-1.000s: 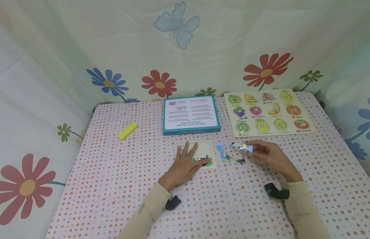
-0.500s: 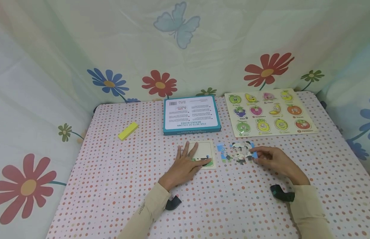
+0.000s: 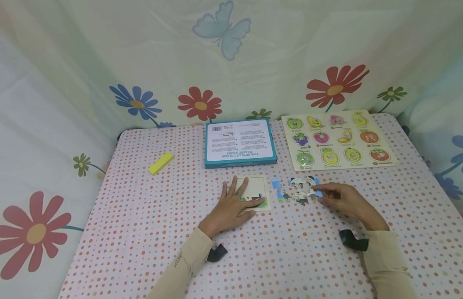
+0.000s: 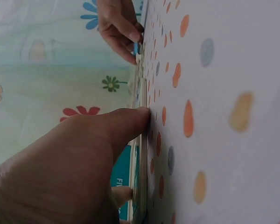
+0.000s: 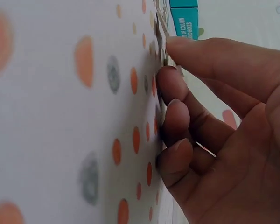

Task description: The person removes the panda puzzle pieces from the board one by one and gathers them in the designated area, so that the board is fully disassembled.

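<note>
My left hand [image 3: 229, 209] lies with spread, straight fingers over a small square puzzle tray [image 3: 258, 186], which has a few printed pieces along its near side. In the left wrist view, the thumb is right at the edge of the tray [image 4: 143, 182]. To the right of the tray, several loose jigsaw pieces [image 3: 299, 183] lie grouped in a panda picture with blue bits at the left. At the group's right end, my right hand [image 3: 345, 200] pinches a blue-edged puzzle piece [image 3: 319, 193] between thumb and fingers, low against the tablecloth. The fingertips partly hide that piece.
Behind the tray lies a teal-edged box [image 3: 240, 141]. A fruit peg board [image 3: 337, 141] sits at the back right, and a yellow block [image 3: 160, 163] at the left. Dark wrist devices [image 3: 353, 240] show beside both sleeves. A flowered curtain [image 3: 160, 54] borders the dotted table.
My right hand has moved right and slightly nearer, bringing its piece down to the right end of the panda group. My left thumb has shifted slightly; the rest of that hand stays on the tray.
</note>
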### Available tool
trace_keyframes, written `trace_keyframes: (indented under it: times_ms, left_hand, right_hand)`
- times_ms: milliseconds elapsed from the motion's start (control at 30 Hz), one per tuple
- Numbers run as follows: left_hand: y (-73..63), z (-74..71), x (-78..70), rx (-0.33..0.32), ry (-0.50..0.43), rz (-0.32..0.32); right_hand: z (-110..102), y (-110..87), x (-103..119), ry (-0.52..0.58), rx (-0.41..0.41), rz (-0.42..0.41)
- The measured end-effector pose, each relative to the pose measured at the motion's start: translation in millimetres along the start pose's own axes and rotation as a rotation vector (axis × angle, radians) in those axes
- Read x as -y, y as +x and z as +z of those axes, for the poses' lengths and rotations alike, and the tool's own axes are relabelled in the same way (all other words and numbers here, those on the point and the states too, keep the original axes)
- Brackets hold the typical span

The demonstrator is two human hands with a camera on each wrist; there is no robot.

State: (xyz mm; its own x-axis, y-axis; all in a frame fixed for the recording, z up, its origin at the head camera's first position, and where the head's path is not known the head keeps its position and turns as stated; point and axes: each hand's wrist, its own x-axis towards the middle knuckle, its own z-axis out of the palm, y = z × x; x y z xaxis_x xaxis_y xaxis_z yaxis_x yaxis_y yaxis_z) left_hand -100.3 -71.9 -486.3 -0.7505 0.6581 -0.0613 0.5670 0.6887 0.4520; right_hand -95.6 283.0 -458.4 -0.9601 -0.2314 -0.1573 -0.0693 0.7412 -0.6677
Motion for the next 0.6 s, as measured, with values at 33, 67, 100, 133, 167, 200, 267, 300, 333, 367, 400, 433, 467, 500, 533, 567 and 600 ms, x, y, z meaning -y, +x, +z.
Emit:
trace_keyframes:
  times_ms: [33, 67, 100, 133, 167, 200, 267, 300, 333, 367, 400, 433, 467, 500, 533, 567, 600]
  left_hand:
    - [0.0, 0.2, 0.1, 0.000, 0.002, 0.002]
    - [-0.1, 0.1, 0.2, 0.000, 0.005, 0.003]
    - [-0.2, 0.0, 0.1, 0.001, 0.007, 0.004]
    - [-0.1, -0.2, 0.2, 0.001, 0.008, 0.004]
    - [0.2, -0.5, 0.2, 0.001, 0.010, 0.005]
    - [0.3, -0.8, 0.2, 0.003, 0.011, 0.005]
    - [0.5, -1.6, -0.1, 0.008, 0.007, 0.002]
    - [0.6, -1.8, -0.1, 0.011, 0.005, 0.001]
    - [0.7, -2.0, -0.2, 0.014, 0.003, -0.001]
    - [0.8, -2.3, -0.4, 0.016, 0.002, -0.003]
    - [0.8, -2.5, -0.6, 0.018, -0.001, -0.005]
    - [0.7, -2.6, -0.9, 0.019, 0.000, -0.006]
    - [0.6, -2.6, -1.2, 0.021, -0.001, -0.007]
    - [0.5, -2.4, -1.4, 0.021, 0.000, -0.009]
    - [0.5, -2.1, -1.5, 0.021, 0.002, -0.010]
    - [0.4, -2.1, -1.9, 0.020, 0.004, -0.011]
    - [0.5, -1.7, -2.2, 0.021, 0.005, -0.010]
  right_hand:
    - [0.1, -0.2, -0.1, -0.006, -0.003, -0.003]
    - [0.2, -0.5, -0.4, -0.015, -0.006, -0.007]
    - [0.2, -0.7, -0.6, -0.023, -0.008, -0.011]
    - [-0.1, -0.7, -0.8, -0.027, -0.010, -0.015]
    - [-0.4, -0.8, -1.0, -0.025, -0.011, -0.019]
    - [-0.7, -0.8, -1.0, -0.024, -0.011, -0.020]
    - [-1.5, -1.0, -0.7, -0.021, -0.007, -0.014]
    - [-1.9, -1.1, -0.6, -0.017, -0.004, -0.010]
    - [-2.3, -1.2, -0.3, -0.014, -0.003, -0.003]
    - [-2.6, -1.5, -0.1, -0.012, -0.004, 0.005]
    - [-3.0, -1.8, -0.2, -0.009, -0.004, 0.010]
    - [-3.4, -2.1, -0.5, -0.004, -0.005, 0.010]
    - [-3.7, -2.5, -0.8, -0.004, -0.008, 0.009]
    - [-4.0, -2.8, -1.1, 0.001, -0.011, 0.008]
    - [-4.3, -3.2, -1.5, 0.003, -0.015, 0.007]
    - [-4.7, -3.7, -2.1, 0.005, -0.020, 0.003]
    - [-5.3, -4.2, -2.6, 0.007, -0.024, -0.003]
